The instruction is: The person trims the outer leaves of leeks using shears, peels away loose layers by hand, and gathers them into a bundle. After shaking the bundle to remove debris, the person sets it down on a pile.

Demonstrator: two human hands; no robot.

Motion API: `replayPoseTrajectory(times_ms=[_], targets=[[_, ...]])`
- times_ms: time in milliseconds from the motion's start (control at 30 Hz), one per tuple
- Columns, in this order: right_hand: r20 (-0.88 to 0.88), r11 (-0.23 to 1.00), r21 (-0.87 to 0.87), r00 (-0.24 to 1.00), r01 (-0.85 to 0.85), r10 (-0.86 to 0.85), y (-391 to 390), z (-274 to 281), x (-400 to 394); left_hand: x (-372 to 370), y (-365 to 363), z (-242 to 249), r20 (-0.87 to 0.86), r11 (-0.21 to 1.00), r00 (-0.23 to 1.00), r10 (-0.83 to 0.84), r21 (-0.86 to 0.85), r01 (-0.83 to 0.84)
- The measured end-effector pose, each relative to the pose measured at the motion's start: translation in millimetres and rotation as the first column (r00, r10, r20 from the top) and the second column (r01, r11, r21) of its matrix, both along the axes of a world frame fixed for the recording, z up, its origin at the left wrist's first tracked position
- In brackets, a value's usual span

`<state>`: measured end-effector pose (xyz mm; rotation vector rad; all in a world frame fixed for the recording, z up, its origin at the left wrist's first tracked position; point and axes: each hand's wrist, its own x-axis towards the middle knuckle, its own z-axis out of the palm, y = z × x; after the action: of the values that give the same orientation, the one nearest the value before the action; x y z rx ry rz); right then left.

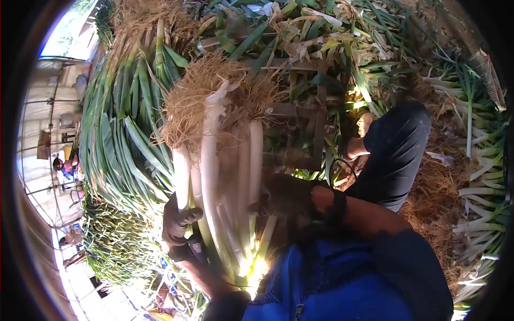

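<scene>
A bunch of leeks point(211, 160) stands roots up in front of me, with long white stalks and tangled brown roots point(201, 88) at the top. My left hand point(179, 220), in a dark glove, grips the bunch on its left side, the thumb curled across the stalks. On the opposite side my right hand point(286, 202), also in a dark glove, is closed against the stalks; shadow and blur hide part of its fingers. The lower ends of the leeks run down toward my blue top point(342, 283), where bright sunlight washes them out.
A large heap of green-leaved leeks point(126, 128) lies on the left. Behind the bunch is a wooden frame point(319, 128) among loose leaves and trimmings point(310, 40). My bent leg point(393, 155) is at right, beside piled roots point(433, 214) and a row of white-stalked leeks point(479, 224).
</scene>
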<state>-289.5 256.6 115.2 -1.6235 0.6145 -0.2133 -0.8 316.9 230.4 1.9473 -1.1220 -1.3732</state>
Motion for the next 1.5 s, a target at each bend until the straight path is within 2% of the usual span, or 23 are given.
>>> replayPoseTrajectory(times_ms=[100,167,233,333,433,500,600,633,667,800,933,967,1000,1067,1133,1167,1200,1267,1300,1333,1400,1433,1500], targets=[[0.410,0.989,-0.144,0.911,0.026,0.036,8.8,-79.5,4.1,6.0,0.6,-5.5,0.082,0.999,0.996,-0.042,-0.017,0.044],[0.520,0.978,-0.186,0.854,0.089,0.021,22.0,-137.9,-11.8,14.4,-0.7,-7.7,0.198,0.995,0.975,-0.104,0.025,0.102],[0.357,0.975,-0.118,0.924,0.187,-0.134,33.3,-174.5,-45.6,27.6,4.9,-17.9,0.215,0.996,0.974,-0.074,0.070,0.060],[-0.021,0.952,-0.260,0.987,-0.161,0.161,22.1,-147.4,-63.2,33.6,11.7,-25.7,0.043,1.000,0.999,-0.004,-0.016,0.005],[-0.128,0.872,-0.443,0.977,-0.210,0.171,25.2,-129.4,-63.3,48.7,19.3,-35.6,-0.049,0.998,0.997,0.061,0.009,-0.060],[-0.006,0.846,-0.531,0.999,0.038,-0.049,19.7,-57.0,-48.4,57.9,22.0,-41.4,-0.101,0.997,0.992,0.079,0.005,-0.079],[0.186,0.810,-0.428,0.916,0.401,-0.356,7.0,32.4,-27.3,55.1,20.4,-38.3,-0.071,0.998,0.996,0.062,0.018,-0.061],[0.195,0.767,-0.513,0.923,0.385,-0.333,1.5,34.0,-12.0,65.7,23.7,-48.8,-0.209,0.991,0.969,0.130,0.044,-0.123],[0.199,0.721,-0.588,0.929,0.367,-0.311,-2.9,31.6,4.2,43.7,17.4,-34.9,-0.004,0.996,0.997,0.082,0.026,-0.081],[0.229,0.648,-0.691,0.948,0.319,-0.223,-36.3,36.9,28.4,62.6,16.9,-52.3,-0.044,0.998,0.998,0.044,-0.034,-0.045],[0.467,0.028,-0.839,0.744,0.544,-0.478,-220.5,-69.8,-38.5,57.4,16.5,-54.6,-0.037,0.998,0.999,0.013,-0.064,-0.015],[0.119,0.058,-0.978,0.761,0.201,-0.638,-245.7,-50.9,-85.8,58.9,15.9,-56.2,-0.073,0.998,0.997,0.022,-0.057,-0.026],[-0.103,0.134,-0.991,0.552,0.015,-0.828,-243.8,-30.0,-110.8,59.1,15.0,-58.0,-0.109,0.998,0.994,0.032,-0.050,-0.038],[-0.171,0.166,-0.984,0.642,-0.068,-0.747,-244.3,-45.3,-159.8,52.0,12.1,-45.7,0.089,0.995,0.994,-0.059,-0.070,0.066],[-0.223,0.308,-0.951,0.709,-0.008,-0.669,-190.8,-40.3,-176.0,81.9,18.4,-76.5,-0.309,0.997,0.951,0.022,-0.060,-0.042],[-0.215,0.681,-0.619,0.750,0.390,-0.625,-152.5,-35.9,-167.8,59.6,12.8,-57.4,-0.055,0.996,0.998,-0.006,-0.087,0.001],[-0.163,0.793,-0.510,0.868,0.333,-0.470,-119.2,-48.8,-152.1,54.7,10.2,-52.1,-0.151,0.999,0.988,0.018,-0.038,-0.024],[-0.013,0.970,-0.207,0.991,0.128,-0.134,-52.9,-75.1,-120.8,29.9,3.1,-29.9,0.056,1.000,0.998,-0.022,-0.022,0.023],[0.031,0.987,-0.100,0.992,0.124,-0.122,-28.8,-93.9,-99.9,33.5,3.2,-34.3,0.021,0.999,0.999,0.028,-0.046,-0.027],[0.073,0.993,0.010,0.991,0.116,-0.116,-4.4,-114.6,-79.6,20.1,-1.2,-21.8,0.198,0.993,0.977,-0.076,-0.069,0.091],[0.056,0.971,0.043,0.970,0.234,-0.236,29.7,-125.8,-51.8,12.8,-2.3,-17.1,0.168,0.998,0.986,-0.017,-0.051,0.026],[0.293,0.935,-0.093,0.907,0.343,-0.303,49.8,-170.7,-36.2,16.4,-1.9,-18.4,0.166,0.999,0.986,-0.025,-0.029,0.030],[0.354,0.852,-0.385,0.909,0.355,-0.219,48.9,-184.7,-29.4,33.5,0.4,-26.6,0.161,0.999,0.986,-0.039,0.014,0.037]])
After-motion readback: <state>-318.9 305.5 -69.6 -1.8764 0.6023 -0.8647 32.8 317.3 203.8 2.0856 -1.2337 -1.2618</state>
